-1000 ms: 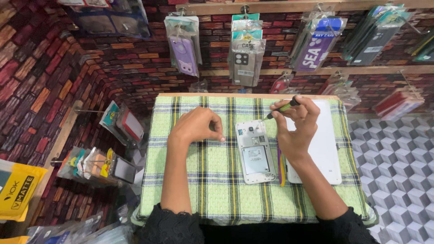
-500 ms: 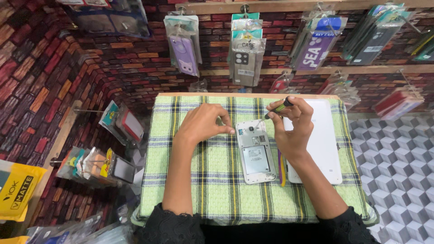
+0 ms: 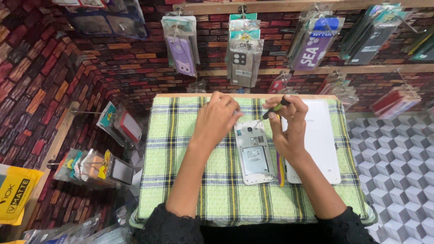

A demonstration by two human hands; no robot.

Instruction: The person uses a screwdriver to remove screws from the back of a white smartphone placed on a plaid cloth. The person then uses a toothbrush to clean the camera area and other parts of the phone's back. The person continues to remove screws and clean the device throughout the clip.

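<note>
An opened white phone (image 3: 254, 152) lies back-side up, with its cover off, on a green checked cloth (image 3: 176, 180). My right hand (image 3: 289, 129) grips a small dark screwdriver (image 3: 276, 108) with its tip angled down at the phone's top right corner. My left hand (image 3: 218, 118) rests with curled fingers at the phone's top left edge; whether it pinches anything is hidden.
A white tablet (image 3: 320, 140) lies face down to the right of the phone, with thin coloured sticks (image 3: 280, 169) between them. Packaged phone cases (image 3: 244, 54) hang on a brick-pattern wall behind the table, and more hang at the left (image 3: 117, 124).
My left hand has slid right across the cloth to the phone's top left corner. My right hand has tilted the screwdriver's tip down onto the phone's top.
</note>
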